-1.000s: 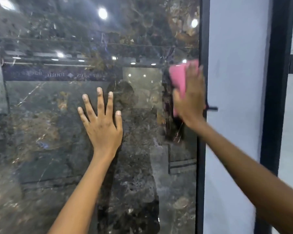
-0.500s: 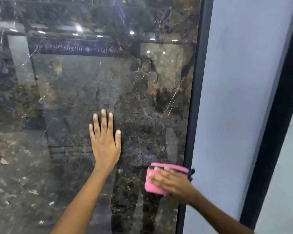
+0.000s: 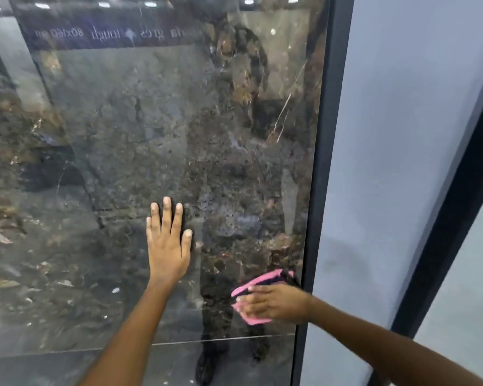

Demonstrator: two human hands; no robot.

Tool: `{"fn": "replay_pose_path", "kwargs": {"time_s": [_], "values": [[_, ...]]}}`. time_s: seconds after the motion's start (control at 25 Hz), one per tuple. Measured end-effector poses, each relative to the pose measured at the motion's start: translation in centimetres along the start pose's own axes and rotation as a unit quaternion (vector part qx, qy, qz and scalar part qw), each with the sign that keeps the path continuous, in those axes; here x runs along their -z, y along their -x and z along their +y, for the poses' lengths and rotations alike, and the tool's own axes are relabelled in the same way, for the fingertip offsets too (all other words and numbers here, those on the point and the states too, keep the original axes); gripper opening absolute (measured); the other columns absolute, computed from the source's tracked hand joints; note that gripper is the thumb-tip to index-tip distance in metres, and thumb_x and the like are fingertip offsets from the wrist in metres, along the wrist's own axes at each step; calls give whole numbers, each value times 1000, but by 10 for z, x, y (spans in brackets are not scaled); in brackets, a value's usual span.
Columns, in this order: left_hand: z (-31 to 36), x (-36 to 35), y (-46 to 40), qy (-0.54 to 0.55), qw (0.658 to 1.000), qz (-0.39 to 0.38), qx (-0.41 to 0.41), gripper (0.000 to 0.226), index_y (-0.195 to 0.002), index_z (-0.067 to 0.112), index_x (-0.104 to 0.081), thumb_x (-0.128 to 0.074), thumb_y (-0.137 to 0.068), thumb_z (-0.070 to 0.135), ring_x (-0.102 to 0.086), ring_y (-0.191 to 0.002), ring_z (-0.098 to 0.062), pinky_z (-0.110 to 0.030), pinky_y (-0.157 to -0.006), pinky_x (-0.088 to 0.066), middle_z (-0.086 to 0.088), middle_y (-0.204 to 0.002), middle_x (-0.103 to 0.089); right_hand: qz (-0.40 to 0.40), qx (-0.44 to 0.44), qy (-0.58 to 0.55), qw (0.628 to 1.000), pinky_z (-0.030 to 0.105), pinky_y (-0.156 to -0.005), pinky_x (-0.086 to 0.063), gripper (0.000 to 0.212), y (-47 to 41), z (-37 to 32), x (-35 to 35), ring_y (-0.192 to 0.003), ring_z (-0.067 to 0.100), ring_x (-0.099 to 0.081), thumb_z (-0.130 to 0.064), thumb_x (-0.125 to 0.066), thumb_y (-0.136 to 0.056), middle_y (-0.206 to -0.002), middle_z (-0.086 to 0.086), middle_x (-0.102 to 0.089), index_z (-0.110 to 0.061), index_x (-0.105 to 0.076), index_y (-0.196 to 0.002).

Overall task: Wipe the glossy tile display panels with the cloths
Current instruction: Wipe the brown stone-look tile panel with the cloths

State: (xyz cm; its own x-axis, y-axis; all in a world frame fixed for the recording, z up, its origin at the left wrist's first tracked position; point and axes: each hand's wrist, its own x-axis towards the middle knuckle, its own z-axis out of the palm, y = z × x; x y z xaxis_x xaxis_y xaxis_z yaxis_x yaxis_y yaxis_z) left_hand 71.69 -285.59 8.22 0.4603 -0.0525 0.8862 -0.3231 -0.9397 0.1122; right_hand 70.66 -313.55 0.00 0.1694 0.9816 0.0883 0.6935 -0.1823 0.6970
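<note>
The fingers point(image 3: 166, 215) of the left hand point(image 3: 168, 246) lie straight and close together, pointing up, the palm flat against the dark marble-look tile panel point(image 3: 123, 149); they hold nothing, and the hand likely serves as a brace so the person can lean in and steady the body while the other arm works. The fingers point(image 3: 248, 303) of the right hand point(image 3: 273, 303) stretch out nearly flat and point left, pressing a pink cloth point(image 3: 258, 285) against the same panel. The cloth is folded, with a dark band along its upper fold, and shows above and below the fingers. Whether the thumb tucks round its edge cannot be told, as the hand is blurred.

Taking the black frame strip point(image 3: 322, 162) at the panel's right edge as landmark: the cloth sits just left of it, low on the panel, so the wipe appears to be working the margin beside the frame. The left hand rests well to the left of the strip and somewhat higher than the cloth. Right of the strip stands a pale blue-grey panel point(image 3: 388, 162), and beyond it a second black frame bar point(image 3: 457, 190).

The dark panel's gloss mirrors ceiling lights and reversed lettering near its top. Flat pressure probably keeps the cloth from bunching.
</note>
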Motion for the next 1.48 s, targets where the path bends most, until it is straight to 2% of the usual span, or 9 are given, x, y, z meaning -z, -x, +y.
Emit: {"fn": "replay_pose_path", "kwargs": {"time_s": [0.12, 0.28, 0.48, 0.68, 0.88, 1.0, 1.08, 1.24, 1.48], "values": [[-3, -7, 0, -34, 999, 22, -10, 56, -156, 28, 4, -16, -106, 42, 15, -150, -17, -35, -121, 6, 9, -163, 16, 176, -145, 2, 974, 42, -115, -33, 65, 13, 70, 51, -134, 22, -36, 1, -66, -80, -142, 4, -46, -17, -45, -140], [-2, -14, 0, -34, 997, 65, -5, 56, -157, 27, 1, -18, -106, 41, 11, -150, -17, -38, -121, 0, 9, -163, 12, 356, -455, 66, 814, 54, -117, -18, 64, 17, 113, 79, -146, 30, -20, -15, -61, -87, -153, 14, -36, -9, -38, -146], [0, -7, -3, -18, 998, 56, -19, 56, -156, 29, 1, -18, -106, 41, 12, -150, -15, -37, -122, 2, 11, -162, 14, 0, -232, 19, 973, 43, -122, 3, 100, 43, -70, -54, -150, 23, -8, -15, -70, -73, -161, 3, -21, -13, -13, -155], [-39, -2, 66, 51, 984, 91, 145, 51, -153, 20, -23, -23, -106, 41, -4, -149, -34, -40, -120, 5, -23, -159, -11, 80, -346, -22, 934, 44, -120, 0, 76, 46, -61, -49, -149, 23, -11, -16, -50, -89, -163, -2, -12, -18, -13, -155], [-104, -12, 137, -17, 995, -26, 97, 58, -156, 29, 5, -19, -106, 44, -2, -139, -53, -47, -118, 8, -31, -156, -5, 220, -713, -213, 630, 42, -122, -5, 70, -17, -135, -71, -150, 28, 1, -45, -32, -102, -163, 4, 7, -18, 5, -155], [-119, -23, 137, -51, 998, 3, 48, 57, -155, 32, 11, -14, -105, 46, 10, -145, -42, -43, -118, 12, -2, -162, 20, 420, -838, -348, -16, 32, -106, -34, 75, -126, -132, -64, -137, 34, -36, -27, -51, -99, -156, 19, -22, -3, -6, -154], [-123, -30, 140, -51, 997, 39, 45, 57, -155, 32, 9, -13, -104, 46, 15, -150, -26, -44, -119, 9, 5, -162, 19, 421, -763, -401, -282, 33, -92, -44, 58, -189, -134, -58, -117, 31, -52, -19, -49, -100, -138, 15, -44, -3, -22, -149], [-129, -39, 138, -61, 995, 73, 14, 57, -156, 31, 5, -13, -104, 46, 11, -151, -22, -45, -119, 5, 3, -164, 13, 364, -764, -475, -241, 33, -74, -50, 27, -185, -148, -70, -87, 23, -60, -41, -45, -99, -106, 10, -62, -19, -51, -113], [-128, -46, 138, -32, 995, 97, 1, 56, -157, 27, 0, -15, -105, 43, 7, -151, -24, -47, -119, 2, 1, -164, 7, 420, -840, -314, -140, 36, -86, -53, 72, -94, -124, -81, -108, 26, -61, -45, -69, -83, -128, 11, -59, -9, -41, -139]]}}
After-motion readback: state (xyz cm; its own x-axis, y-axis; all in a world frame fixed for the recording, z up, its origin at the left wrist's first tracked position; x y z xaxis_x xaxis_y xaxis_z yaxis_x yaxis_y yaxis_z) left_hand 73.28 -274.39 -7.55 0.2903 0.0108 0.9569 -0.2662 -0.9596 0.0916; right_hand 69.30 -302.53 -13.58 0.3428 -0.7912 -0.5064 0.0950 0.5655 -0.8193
